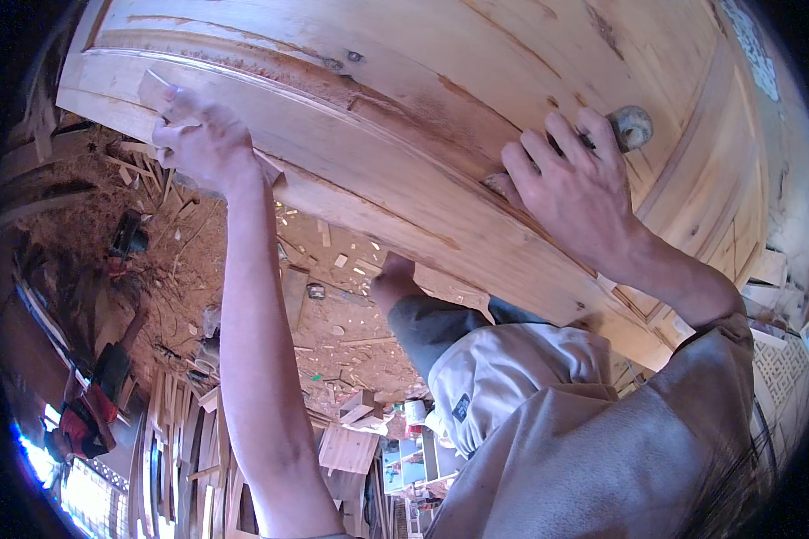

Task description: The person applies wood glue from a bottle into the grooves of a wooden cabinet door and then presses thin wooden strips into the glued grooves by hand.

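A large panelled wooden door (pixel 404 148) stretches across the top of the view, with pale grain, dark knots and a raised moulding. At its near left border, my left hand (pixel 205 139) is curled over a thin flat pale piece (pixel 155 88); motion smears the fingers, and I cannot make out whether it is wood or abrasive sheet. Further right, my right hand (pixel 584 193) wraps round a dark tool with a rounded end (pixel 632 128), resting on the panel beside the moulding. The palm covers the tool's middle, so its kind does not show.
Below the door lies a brown floor (pixel 360 350) strewn with wood chips and offcuts. Long wooden strips (pixel 175 449) stand at the lower left, near a small wooden box (pixel 348 449). A red and dark object (pixel 88 422) sits at the far left.
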Available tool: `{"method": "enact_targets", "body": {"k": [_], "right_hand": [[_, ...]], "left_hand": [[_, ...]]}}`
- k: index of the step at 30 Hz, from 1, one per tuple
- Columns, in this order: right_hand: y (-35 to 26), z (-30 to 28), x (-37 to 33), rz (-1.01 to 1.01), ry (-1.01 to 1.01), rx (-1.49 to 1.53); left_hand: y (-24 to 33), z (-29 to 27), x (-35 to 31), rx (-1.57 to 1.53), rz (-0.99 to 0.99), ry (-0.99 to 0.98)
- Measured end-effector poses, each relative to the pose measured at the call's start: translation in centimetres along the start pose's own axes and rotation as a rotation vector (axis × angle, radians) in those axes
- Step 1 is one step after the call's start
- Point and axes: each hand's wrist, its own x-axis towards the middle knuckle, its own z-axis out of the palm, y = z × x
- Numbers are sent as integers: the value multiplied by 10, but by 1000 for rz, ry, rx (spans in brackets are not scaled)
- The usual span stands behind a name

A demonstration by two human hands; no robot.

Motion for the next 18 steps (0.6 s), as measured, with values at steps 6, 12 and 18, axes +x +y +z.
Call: {"method": "enact_targets", "body": {"k": [6, 12, 18], "right_hand": [[0, -3, -1, 45, 13, -63], [-6, -4, 6, 42, 28, -40], [-2, -7, 13, 17, 9, -67]], "left_hand": [[26, -11, -13, -18, -82, 8], [26, -14, -8, -16, -94, 9], [30, -13, -13, -46, -96, 17]]}}
